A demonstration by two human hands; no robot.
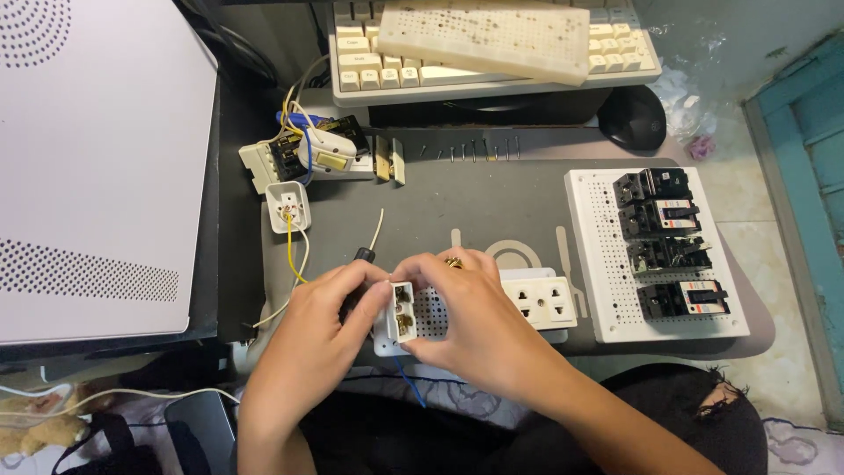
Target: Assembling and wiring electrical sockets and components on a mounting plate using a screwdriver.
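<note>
Socket module point(401, 310) between both hands point(396, 330)

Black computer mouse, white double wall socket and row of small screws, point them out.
black computer mouse point(631, 116), head view, top shell
white double wall socket point(540, 300), head view, front face
row of small screws point(470, 151), head view, row's middle

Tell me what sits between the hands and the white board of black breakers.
In the head view, a white double socket lies on the grey mat, between the right hand and the breaker board, its left end beside the fingers.
</note>
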